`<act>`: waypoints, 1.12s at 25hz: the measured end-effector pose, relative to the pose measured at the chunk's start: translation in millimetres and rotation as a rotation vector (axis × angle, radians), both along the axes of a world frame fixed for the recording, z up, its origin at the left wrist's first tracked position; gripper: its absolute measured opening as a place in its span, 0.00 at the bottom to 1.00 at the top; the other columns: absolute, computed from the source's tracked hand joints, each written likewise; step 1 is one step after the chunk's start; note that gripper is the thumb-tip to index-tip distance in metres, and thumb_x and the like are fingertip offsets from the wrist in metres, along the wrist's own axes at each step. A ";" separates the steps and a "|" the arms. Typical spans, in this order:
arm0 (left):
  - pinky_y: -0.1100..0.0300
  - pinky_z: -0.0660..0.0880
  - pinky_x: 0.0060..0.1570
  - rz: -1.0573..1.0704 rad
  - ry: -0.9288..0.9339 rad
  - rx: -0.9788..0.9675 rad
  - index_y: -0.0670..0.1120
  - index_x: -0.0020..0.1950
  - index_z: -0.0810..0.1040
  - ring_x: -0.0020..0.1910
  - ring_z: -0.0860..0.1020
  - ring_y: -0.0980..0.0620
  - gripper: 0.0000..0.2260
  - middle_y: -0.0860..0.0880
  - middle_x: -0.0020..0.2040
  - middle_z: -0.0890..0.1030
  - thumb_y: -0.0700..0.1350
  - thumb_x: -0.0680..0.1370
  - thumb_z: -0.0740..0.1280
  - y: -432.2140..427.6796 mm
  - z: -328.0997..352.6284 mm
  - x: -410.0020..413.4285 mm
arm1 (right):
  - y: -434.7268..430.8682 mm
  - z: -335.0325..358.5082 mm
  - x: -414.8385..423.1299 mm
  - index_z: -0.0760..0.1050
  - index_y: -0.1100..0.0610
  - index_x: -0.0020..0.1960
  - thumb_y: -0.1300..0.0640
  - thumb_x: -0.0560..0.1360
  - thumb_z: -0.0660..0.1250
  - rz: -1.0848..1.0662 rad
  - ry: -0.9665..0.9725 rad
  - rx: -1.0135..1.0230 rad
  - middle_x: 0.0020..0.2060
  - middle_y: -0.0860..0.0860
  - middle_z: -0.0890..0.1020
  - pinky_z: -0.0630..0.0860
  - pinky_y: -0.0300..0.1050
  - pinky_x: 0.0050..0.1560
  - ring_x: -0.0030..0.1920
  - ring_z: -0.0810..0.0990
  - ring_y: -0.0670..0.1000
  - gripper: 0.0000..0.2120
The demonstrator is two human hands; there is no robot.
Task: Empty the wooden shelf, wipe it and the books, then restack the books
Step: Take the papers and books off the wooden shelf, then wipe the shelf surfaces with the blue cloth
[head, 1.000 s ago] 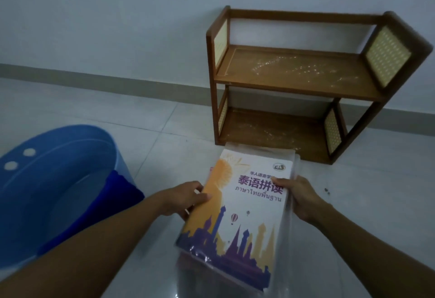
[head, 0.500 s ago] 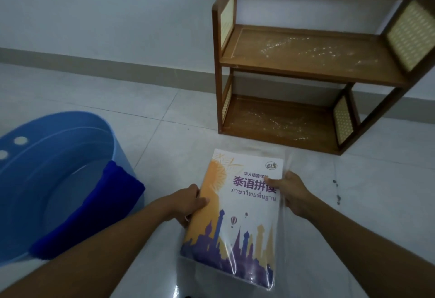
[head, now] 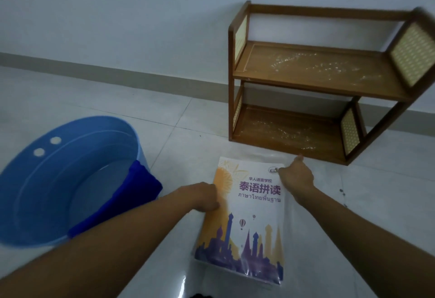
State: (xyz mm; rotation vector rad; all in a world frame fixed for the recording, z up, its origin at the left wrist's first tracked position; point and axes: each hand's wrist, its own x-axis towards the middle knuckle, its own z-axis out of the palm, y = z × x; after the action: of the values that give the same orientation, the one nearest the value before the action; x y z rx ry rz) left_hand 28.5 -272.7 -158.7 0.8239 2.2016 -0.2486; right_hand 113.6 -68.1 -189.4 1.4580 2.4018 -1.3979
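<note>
Nearest, a book point(head: 244, 215) in clear wrap lies cover-up low on the tiled floor point(head: 388, 191), its long side running away from the person, between the two bare forearms. At the middle of its left edge the left hand point(head: 204, 197) grips it, fingers curled round that edge. The right hand point(head: 296, 176) sits at the book's far right corner, fingers bent onto the cover beside the small logo and thumb sticking out toward the shelf; whether it pinches the corner or only presses on it I cannot tell from this angle. Left of the book, near the left forearm, stands a round blue basin point(head: 47, 191) with a dark blue cloth point(head: 122, 203) draped over its right rim. Beyond the book's far edge, close but apart from it, the wooden shelf point(head: 317, 81) stands against the wall point(head: 117, 15), both of its boards bare of books and scattered with pale specks.
</note>
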 end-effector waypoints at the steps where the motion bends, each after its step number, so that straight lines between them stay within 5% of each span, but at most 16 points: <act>1: 0.56 0.75 0.45 -0.047 0.020 0.045 0.39 0.69 0.66 0.59 0.75 0.41 0.20 0.39 0.65 0.73 0.49 0.81 0.56 6.6 12.1 -4.5 | 0.3 6.3 -8.1 0.52 0.57 0.77 0.58 0.77 0.65 0.014 0.028 0.134 0.62 0.60 0.73 0.79 0.55 0.53 0.60 0.75 0.61 0.34; 4: 0.53 0.73 0.57 -0.143 0.062 0.284 0.41 0.66 0.72 0.57 0.76 0.44 0.16 0.41 0.61 0.77 0.48 0.82 0.56 25.8 52.4 -5.7 | 0.6 18.0 -12.7 0.62 0.56 0.74 0.62 0.77 0.63 0.045 0.219 0.243 0.70 0.57 0.68 0.78 0.53 0.57 0.64 0.74 0.59 0.26; 7: 0.52 0.76 0.51 -0.039 0.168 0.631 0.44 0.58 0.77 0.48 0.79 0.49 0.12 0.45 0.51 0.82 0.45 0.82 0.56 16.3 88.3 -5.4 | -12.4 42.2 -17.5 0.68 0.57 0.69 0.62 0.80 0.59 0.009 0.442 0.112 0.64 0.53 0.75 0.73 0.44 0.58 0.64 0.74 0.53 0.18; 11: 0.56 0.76 0.42 0.278 0.460 0.905 0.46 0.51 0.78 0.38 0.79 0.54 0.10 0.51 0.39 0.81 0.44 0.81 0.57 -67.3 102.3 -8.1 | -75.5 77.5 -39.0 0.70 0.55 0.67 0.58 0.81 0.58 0.245 0.581 -0.106 0.59 0.50 0.79 0.71 0.40 0.56 0.60 0.76 0.48 0.14; 17: 0.51 0.77 0.41 0.512 0.618 0.821 0.48 0.49 0.76 0.36 0.78 0.53 0.10 0.53 0.37 0.80 0.48 0.82 0.56 -150.0 62.3 6.6 | -155.0 92.5 -69.7 0.61 0.54 0.74 0.44 0.81 0.54 0.470 0.304 -0.203 0.70 0.51 0.70 0.67 0.46 0.59 0.68 0.70 0.53 0.25; 21: 0.54 0.78 0.41 0.561 0.614 0.747 0.48 0.52 0.75 0.36 0.78 0.56 0.12 0.53 0.37 0.80 0.50 0.82 0.54 -158.1 44.6 11.5 | -160.6 93.5 -71.2 0.61 0.57 0.73 0.39 0.79 0.57 0.519 0.170 -0.163 0.67 0.54 0.71 0.69 0.46 0.51 0.57 0.72 0.52 0.30; 28: 0.51 0.80 0.40 0.553 0.652 0.700 0.48 0.51 0.75 0.35 0.78 0.54 0.15 0.51 0.36 0.80 0.52 0.82 0.51 -160.7 32.6 10.9 | -169.8 103.2 -66.0 0.69 0.55 0.56 0.46 0.76 0.67 0.518 -0.019 -0.311 0.51 0.54 0.79 0.77 0.48 0.53 0.50 0.78 0.54 0.16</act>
State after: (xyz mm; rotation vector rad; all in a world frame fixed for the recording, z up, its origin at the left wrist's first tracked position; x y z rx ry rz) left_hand 39.4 -433.4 -126.1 0.4609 3.0927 0.6501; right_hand 47.6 -237.9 -86.2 0.7078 2.1905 -1.5088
